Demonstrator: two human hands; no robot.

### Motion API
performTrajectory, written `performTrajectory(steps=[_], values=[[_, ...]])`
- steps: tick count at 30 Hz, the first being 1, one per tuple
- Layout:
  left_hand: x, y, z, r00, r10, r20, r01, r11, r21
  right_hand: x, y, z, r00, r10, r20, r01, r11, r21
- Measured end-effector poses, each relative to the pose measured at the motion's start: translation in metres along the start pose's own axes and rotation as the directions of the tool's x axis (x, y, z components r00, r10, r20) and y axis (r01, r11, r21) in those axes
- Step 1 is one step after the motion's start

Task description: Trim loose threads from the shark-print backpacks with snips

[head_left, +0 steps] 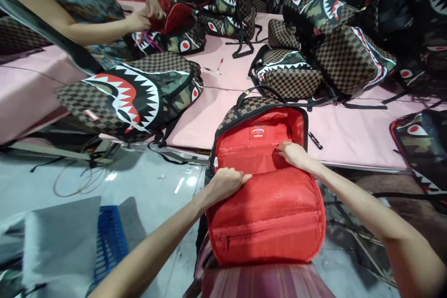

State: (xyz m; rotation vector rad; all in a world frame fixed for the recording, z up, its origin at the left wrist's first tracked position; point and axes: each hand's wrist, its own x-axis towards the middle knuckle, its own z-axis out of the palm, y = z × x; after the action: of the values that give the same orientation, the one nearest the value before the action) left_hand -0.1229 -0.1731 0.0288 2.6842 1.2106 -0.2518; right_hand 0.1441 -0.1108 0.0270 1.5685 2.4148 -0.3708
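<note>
An unzipped backpack point(267, 223) with red lining lies across the table edge and my lap, its front panel folded down towards me. That panel carries a red mesh pocket point(279, 191) and a zipped pocket below it. With fingers curled over the mesh pocket's upper edge, my left hand point(228, 184) is closed at the left side. My right hand point(295, 154) reaches into the opening from the right, its fingers closed at the red lining point(240, 156); the fingertips are partly hidden. A red label point(257, 132) shows on the inner back wall.
Shark-mouth backpacks lie at left point(139, 93), right point(289, 72) and in a back stack point(226, 0). Black thread snips point(315, 140) and pens point(212, 71) rest on the pink table point(230, 107). Another person's hands point(148, 14) work on a bag. A blue crate point(110, 237) stands on the floor.
</note>
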Motion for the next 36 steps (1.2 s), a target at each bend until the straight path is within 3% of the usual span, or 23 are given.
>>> performTrajectory(steps=[7, 14, 17, 23, 27, 32, 36], values=[[0.007, 0.004, 0.003, 0.997, -0.019, -0.073, 0.015, 0.998, -0.056, 0.003, -0.006, 0.002, 0.999, -0.013, 0.040, 0.020, 0.984, -0.176], [0.006, 0.001, 0.009, 0.973, 0.036, -0.228, -0.052, 0.997, -0.064, 0.009, -0.007, -0.001, 0.995, -0.035, 0.093, 0.059, 0.963, -0.264], [0.006, 0.001, 0.014, 0.966, 0.004, -0.260, -0.018, 0.998, -0.052, 0.013, -0.008, 0.001, 0.996, -0.011, 0.089, 0.036, 0.957, -0.289], [0.009, -0.003, 0.023, 0.963, -0.059, -0.264, 0.041, 0.997, -0.073, 0.010, -0.011, -0.006, 0.996, -0.010, 0.092, 0.040, 0.940, -0.338], [0.011, -0.007, 0.024, 0.965, -0.053, -0.256, 0.030, 0.995, -0.094, 0.000, -0.001, -0.016, 0.981, -0.138, 0.138, 0.177, 0.927, -0.330], [0.016, -0.010, 0.021, 0.979, -0.081, -0.185, 0.061, 0.992, -0.109, -0.017, 0.032, -0.015, 0.929, -0.332, 0.165, 0.370, 0.854, -0.366], [0.018, -0.009, 0.019, 0.985, -0.075, -0.158, 0.059, 0.993, -0.103, -0.020, 0.039, -0.009, 0.950, -0.287, 0.127, 0.314, 0.874, -0.372]])
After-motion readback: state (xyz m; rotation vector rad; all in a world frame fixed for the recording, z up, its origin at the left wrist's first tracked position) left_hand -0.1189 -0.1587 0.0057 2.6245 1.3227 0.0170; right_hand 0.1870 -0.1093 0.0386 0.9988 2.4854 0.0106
